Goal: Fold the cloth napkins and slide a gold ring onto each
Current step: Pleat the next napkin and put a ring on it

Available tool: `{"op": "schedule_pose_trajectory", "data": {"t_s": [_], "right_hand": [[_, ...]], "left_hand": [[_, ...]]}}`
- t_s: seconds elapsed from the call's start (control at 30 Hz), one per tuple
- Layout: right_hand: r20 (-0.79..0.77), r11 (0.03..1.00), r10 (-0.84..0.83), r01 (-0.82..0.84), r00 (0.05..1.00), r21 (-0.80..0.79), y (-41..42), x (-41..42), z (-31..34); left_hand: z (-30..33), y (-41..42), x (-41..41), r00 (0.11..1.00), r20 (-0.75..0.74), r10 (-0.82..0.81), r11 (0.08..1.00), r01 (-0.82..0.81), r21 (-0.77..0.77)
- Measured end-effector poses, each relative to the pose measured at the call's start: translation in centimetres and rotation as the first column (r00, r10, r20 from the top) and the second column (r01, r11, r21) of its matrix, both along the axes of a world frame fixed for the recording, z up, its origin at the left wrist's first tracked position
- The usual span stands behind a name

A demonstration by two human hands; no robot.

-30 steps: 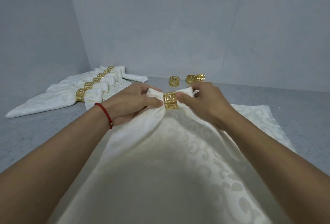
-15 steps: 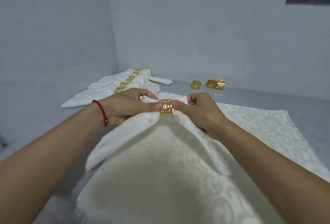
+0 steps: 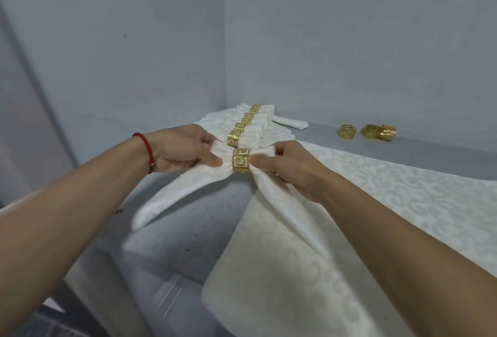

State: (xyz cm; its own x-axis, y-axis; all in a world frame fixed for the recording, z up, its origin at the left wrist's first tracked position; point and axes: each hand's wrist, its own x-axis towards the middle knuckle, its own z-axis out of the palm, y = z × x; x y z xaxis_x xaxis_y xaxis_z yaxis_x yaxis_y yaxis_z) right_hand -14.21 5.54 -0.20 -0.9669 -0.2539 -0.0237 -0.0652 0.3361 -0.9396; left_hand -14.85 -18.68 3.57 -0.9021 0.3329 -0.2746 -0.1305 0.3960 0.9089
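Observation:
A cream patterned napkin (image 3: 188, 188) is lifted above the grey table (image 3: 188, 229), gathered through a gold ring (image 3: 241, 160). My left hand (image 3: 185, 149) grips the napkin just left of the ring, its long tail hanging down to the left. My right hand (image 3: 289, 167) pinches the cloth on the ring's right side. Behind them lies a row of finished napkins with gold rings (image 3: 247, 127). Three loose gold rings (image 3: 368, 132) stand at the back right.
A flat cream napkin (image 3: 403, 196) is spread on the table at the right, under my right arm. One small rolled cloth (image 3: 290, 122) lies near the back wall. The table's left front edge drops off close to my left forearm.
Both hands have lifted the ringed napkin off the spread cloth and carried it left toward the finished row. The view has swung left with it.

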Motion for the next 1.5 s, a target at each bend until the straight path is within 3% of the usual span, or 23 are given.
{"op": "schedule_pose_trajectory", "data": {"t_s": [0.1,0.23,0.37,0.6,0.73,0.87,1.0,1.13,1.33,1.5], "right_hand": [[-0.082,0.998,0.057,-0.054,0.995,0.044,-1.2,-0.1,0.9],[-0.109,0.987,0.157,-0.151,0.982,0.062,-1.5,0.0,1.4],[-0.248,0.988,0.109,-0.076,0.963,0.136,-2.6,-0.1,0.2],[-0.095,0.990,0.061,-0.072,0.994,-0.121,-4.4,0.5,-1.1],[-0.144,0.998,-0.054,0.056,0.988,0.010,-5.7,-1.1,-1.6],[-0.087,0.976,-0.162,0.173,0.983,0.135,-5.6,-3.9,-2.2],[-0.243,0.882,-0.264,0.336,0.933,0.332,-5.9,-5.5,-3.5],[-0.341,0.778,-0.326,0.455,0.882,0.433,-7.1,-7.5,-3.4],[-0.446,0.572,-0.259,0.508,0.857,0.644,-7.8,-8.2,-2.4],[-0.468,0.573,-0.223,0.503,0.855,0.647,-6.1,-7.3,-2.5]], "left_hand": [[-0.8,-0.7,-0.1,1.000,0.015,0.000,0.994,-0.002,0.108],[-1.0,-1.2,0.0,1.000,-0.007,0.002,0.990,-0.001,0.140],[-1.3,-2.1,-0.1,1.000,-0.016,-0.002,0.995,0.003,0.103],[-1.1,-3.8,-1.5,0.999,-0.031,-0.040,0.998,0.039,-0.039],[-0.2,-3.4,-3.4,0.998,-0.066,0.008,0.985,-0.019,-0.172],[-0.7,-3.1,-5.7,0.994,-0.096,0.056,0.952,-0.082,-0.294],[-1.9,-2.9,-7.9,0.994,-0.056,0.095,0.981,-0.103,-0.163],[-2.8,-2.9,-10.2,0.907,-0.343,0.246,0.905,-0.342,-0.254],[-5.2,-2.1,-11.7,0.840,-0.489,0.234,0.846,-0.424,-0.324],[-6.5,-1.8,-11.5,0.754,-0.578,0.312,0.783,-0.549,-0.292]]}}
